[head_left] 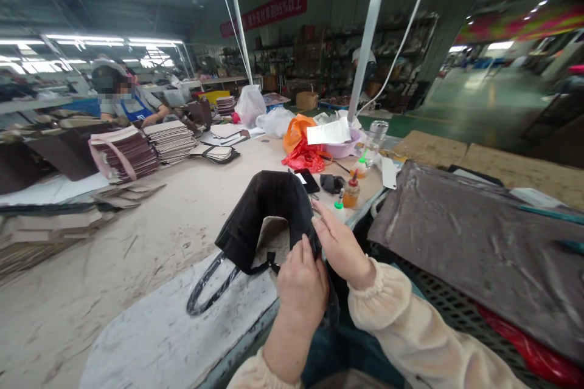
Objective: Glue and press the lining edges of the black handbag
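A black bag point(269, 188), bent into an arch, lies near the front edge of the worktable. One handle loop point(201, 295), wrapped in clear plastic, rests to its left on the pale sheet. My left hand point(301, 282) is closed on the bag's right side, fingers curled at its edge. Just beyond, my right hand point(340, 243) grips the same edge with straighter fingers; some fingertips are hidden behind the black material. A small black strap end point(271, 258) hangs inside the arch.
Glue bottles point(351, 191), a phone point(308, 180) and a red plastic bag point(305, 155) lie beyond the bag. Stacked brown pieces point(125, 155) stand at left, near a co-worker point(132, 100). A grey-brown sheet point(469, 249) covers a crate point(438, 298) at right.
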Tool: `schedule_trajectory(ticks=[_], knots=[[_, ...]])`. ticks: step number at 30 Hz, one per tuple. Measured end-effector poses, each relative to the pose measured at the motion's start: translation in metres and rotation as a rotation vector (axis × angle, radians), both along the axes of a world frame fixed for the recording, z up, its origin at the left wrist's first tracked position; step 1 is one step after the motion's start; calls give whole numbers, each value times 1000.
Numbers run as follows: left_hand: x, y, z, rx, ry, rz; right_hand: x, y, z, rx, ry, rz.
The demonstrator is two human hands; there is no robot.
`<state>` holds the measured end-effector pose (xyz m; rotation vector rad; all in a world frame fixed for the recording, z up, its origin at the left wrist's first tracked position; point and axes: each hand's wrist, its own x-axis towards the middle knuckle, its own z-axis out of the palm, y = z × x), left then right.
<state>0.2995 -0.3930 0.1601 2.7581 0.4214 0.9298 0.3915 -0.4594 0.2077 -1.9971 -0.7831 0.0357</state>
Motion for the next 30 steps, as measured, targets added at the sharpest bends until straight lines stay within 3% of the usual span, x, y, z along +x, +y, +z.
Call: schedule_trajectory(ticks=[10, 16, 25, 30], knots=[[3, -9, -1, -51, 24, -22, -11, -12, -2, 143, 63, 53], [5, -15, -9, -96, 57, -43, -17, -20, -10, 167, 146, 109], [-2, -3, -10, -70, 31, -29, -31, -34, -36, 347, 351, 239], [1, 1, -12, -101, 28, -68, -35, -34, -46, 288, 250, 157]])
